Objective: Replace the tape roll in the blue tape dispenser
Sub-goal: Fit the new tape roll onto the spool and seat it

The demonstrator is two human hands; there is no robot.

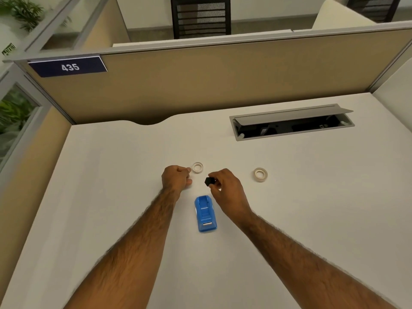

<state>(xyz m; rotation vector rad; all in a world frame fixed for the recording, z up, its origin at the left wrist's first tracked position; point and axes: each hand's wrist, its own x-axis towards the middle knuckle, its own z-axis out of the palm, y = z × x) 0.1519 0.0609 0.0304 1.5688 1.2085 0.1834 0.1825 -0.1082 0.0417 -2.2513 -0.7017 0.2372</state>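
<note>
The blue tape dispenser (205, 214) lies on the white desk (111, 186) between my forearms, its roll bay holding no roll. My right hand (225, 186) is just above and right of it, fingers pinched on a small black spool core (209, 181). My left hand (177, 178) rests curled on the desk, fingertips right beside a thin whitish tape ring (197, 167); nothing shows inside the fist. A thicker tape roll (260, 174) lies flat farther right, apart from both hands.
A cable tray (292, 126) with its grey lid raised is sunk into the desk at the back right. A tan partition (200, 81) with a "435" sign closes the far side. Another partition runs along the left edge.
</note>
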